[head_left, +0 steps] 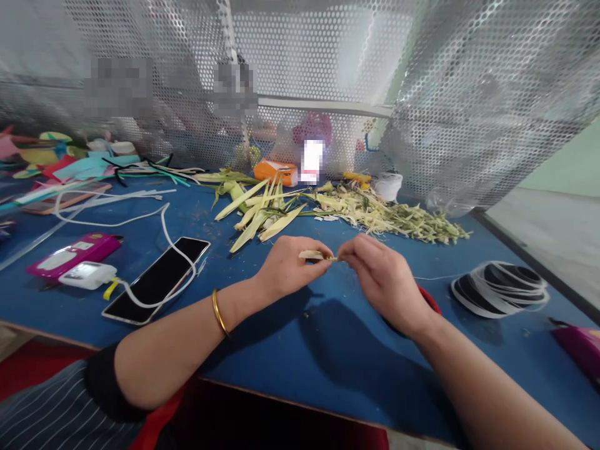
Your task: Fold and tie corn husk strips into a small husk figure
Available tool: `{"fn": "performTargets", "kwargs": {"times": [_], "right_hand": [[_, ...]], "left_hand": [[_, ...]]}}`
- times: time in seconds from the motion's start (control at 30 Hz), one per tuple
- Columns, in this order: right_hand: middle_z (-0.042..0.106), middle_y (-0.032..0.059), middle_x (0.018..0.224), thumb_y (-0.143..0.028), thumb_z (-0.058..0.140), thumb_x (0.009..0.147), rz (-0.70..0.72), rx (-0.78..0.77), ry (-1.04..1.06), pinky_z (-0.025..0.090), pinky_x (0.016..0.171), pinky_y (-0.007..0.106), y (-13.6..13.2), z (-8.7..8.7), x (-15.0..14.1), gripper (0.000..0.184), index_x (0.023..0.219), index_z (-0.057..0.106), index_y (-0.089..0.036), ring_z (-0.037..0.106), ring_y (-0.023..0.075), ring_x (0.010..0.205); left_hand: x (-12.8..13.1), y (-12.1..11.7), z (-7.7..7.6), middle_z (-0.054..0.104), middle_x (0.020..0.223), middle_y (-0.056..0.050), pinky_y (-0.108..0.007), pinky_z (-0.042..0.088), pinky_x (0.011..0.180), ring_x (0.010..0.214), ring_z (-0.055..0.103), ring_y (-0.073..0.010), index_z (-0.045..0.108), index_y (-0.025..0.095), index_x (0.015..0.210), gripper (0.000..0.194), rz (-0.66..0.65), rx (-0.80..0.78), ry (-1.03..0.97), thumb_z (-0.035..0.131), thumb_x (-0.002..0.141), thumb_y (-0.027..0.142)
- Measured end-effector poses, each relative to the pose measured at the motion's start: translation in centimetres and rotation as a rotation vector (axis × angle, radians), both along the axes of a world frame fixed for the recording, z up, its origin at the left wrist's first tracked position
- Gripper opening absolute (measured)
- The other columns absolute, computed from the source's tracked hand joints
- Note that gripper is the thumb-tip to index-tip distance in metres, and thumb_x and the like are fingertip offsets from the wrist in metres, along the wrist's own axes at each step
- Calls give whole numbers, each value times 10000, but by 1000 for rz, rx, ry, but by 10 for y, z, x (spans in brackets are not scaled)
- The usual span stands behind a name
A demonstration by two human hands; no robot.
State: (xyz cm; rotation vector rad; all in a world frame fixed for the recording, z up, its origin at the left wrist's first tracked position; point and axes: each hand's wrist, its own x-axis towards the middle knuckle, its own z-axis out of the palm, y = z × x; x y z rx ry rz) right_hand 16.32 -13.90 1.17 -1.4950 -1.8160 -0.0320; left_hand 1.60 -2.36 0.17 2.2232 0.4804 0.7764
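My left hand (284,265) is closed in a pinch on a small pale piece of corn husk (310,255), above the middle of the blue table. Meeting it from the right, my right hand (387,284) pinches at the thin end of the same piece, its fingertips close to the left ones. Just beyond the hands lie several long yellow-green corn husks (267,212). A pile of small tied or shredded husk pieces (403,215) spreads to their right. Something with a red rim (429,300) is mostly hidden under my right wrist.
On the blue table (281,350), a phone (157,281), white cable (169,219) and magenta pouch (77,255) lie left. A coil of white strip (501,289) sits right, with a thin line running toward my right hand. An orange packet (275,172) and perforated sheeting (319,62) are behind.
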Motion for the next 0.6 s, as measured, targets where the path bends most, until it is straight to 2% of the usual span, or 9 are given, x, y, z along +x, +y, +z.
{"fn": "performTargets", "kwargs": {"times": [0.13,0.2,0.3,0.4,0.47,0.6], "right_hand": [[617,25,770,-181,453,923,-60,-14,127,409,670,267,4,2,11,175,788,559,-210,559,156,726],[590,5,697,-198,479,894,-49,-79,227,391,619,264,7,0,14,164,754,561,-209,528,143,654],[510,-32,590,-265,508,865,-2,-202,442,351,542,252,13,-5,17,170,715,559,-205,450,117,542],[490,-41,572,-318,534,840,17,-275,579,329,522,247,18,-13,19,177,719,581,-197,428,113,530],[488,-42,564,-310,535,833,7,-305,575,317,513,241,19,-19,18,173,716,588,-193,423,115,534],[477,-43,563,-245,495,859,3,-314,459,322,509,232,19,-25,13,175,704,562,-196,425,114,529]], "left_hand": [[-2,-4,5,747,781,-8,-234,485,672,717,676,-143,714,189,795,89,-127,28,90,642,748,165],[-2,-7,7,737,782,-7,-233,490,657,702,670,-141,671,188,819,86,-155,-30,116,671,733,187],[-3,-11,11,728,796,-3,-232,513,662,694,672,-136,601,190,906,231,-189,-176,97,714,705,204],[-4,-12,13,728,786,-1,-227,520,670,681,672,-127,606,188,980,274,-213,-247,42,702,723,200],[-4,-11,13,715,722,0,-211,502,615,632,648,-117,663,181,953,208,-182,-232,17,683,750,221],[-2,-6,9,682,644,-1,-192,445,508,549,587,-99,714,165,830,114,-15,-204,-66,661,759,237]]}}
